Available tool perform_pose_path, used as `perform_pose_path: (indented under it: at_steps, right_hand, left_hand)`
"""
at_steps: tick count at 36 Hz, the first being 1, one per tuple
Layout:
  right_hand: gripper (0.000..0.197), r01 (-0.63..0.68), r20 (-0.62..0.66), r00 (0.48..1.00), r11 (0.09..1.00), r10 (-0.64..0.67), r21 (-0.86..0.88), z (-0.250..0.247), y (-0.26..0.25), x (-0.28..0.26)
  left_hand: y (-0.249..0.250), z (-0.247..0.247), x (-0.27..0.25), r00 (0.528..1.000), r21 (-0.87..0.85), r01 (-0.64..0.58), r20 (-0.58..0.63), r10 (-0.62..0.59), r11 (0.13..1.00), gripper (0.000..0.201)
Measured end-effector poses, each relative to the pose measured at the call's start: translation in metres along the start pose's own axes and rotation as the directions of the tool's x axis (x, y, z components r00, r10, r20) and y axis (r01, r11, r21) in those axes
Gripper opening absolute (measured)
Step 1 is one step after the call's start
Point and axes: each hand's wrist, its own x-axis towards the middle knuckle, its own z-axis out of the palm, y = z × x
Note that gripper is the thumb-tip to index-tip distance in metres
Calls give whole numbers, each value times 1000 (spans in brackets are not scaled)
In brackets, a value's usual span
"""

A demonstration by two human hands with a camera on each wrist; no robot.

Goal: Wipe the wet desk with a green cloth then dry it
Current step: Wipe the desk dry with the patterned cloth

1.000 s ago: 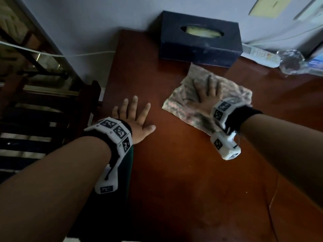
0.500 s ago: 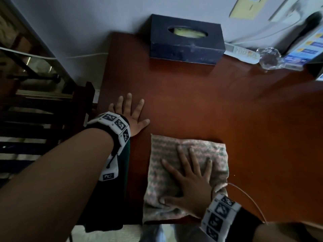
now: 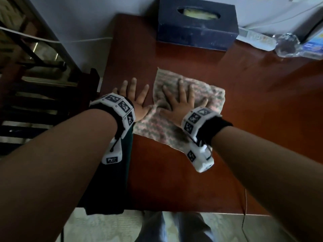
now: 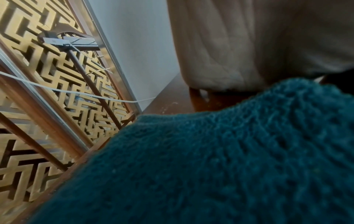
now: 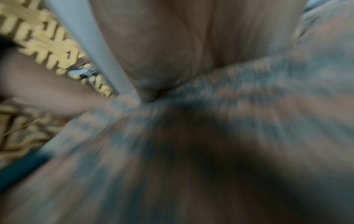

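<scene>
1. Progress: right hand [image 3: 181, 103] is pressing flat, fingers spread and straight, on a pale patterned cloth [image 3: 206, 95] at the middle of the frame. Green cloth [image 3: 122, 172] is lying folded at lower left, under the left wrist, along the desk's left edge. By this layout the green wipe appears done and the drying pass appears to be running; how much wet is left cannot be told, though faint streaks are showing at upper right.
2. Left hand [image 3: 134, 96]: resting palm-down on the desk [image 3: 227, 172], fingers straight and apart, holding nothing, thumb just beside the pale cloth's left edge.
3. Edges: left desk edge is sitting just left of the left hand; near edge is running across the bottom of the frame.
4. Open room: bare wood is lying to the right and below the pale cloth.
5. Obstacles: tissue box [image 3: 197, 27] at top centre, small clutter at upper right; strokes upward are needing an early stop.
</scene>
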Motion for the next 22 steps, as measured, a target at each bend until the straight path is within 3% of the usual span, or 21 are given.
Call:
perform_pose_path:
  at_steps: [7, 10, 17, 19, 22]
  right_hand:
    - [83, 111, -64, 991, 990, -116, -82, 58, -2, -87]
    - [90, 166, -126, 977, 984, -173, -65, 84, 4, -128]
    - [79, 241, -15, 969, 962, -245, -131, 104, 23, -189]
    - [76, 225, 0, 974, 966, -227, -129, 103, 38, -194]
    - [71, 98, -7, 995, 991, -99, -92, 103, 69, -198]
  left_hand:
    - [7, -9, -12, 998, -19, -10, -69, 9, 1000, 61]
    - [21, -23, -24, 982, -35, -98, -168, 91, 995, 60]
    - [50, -13, -47, 962, -167, -183, -235, 141, 969, 59]
    - [54, -6, -47, 968, -196, -172, -217, 128, 965, 60]
    - [57, 9, -46, 983, -191, -147, -139, 122, 971, 63]
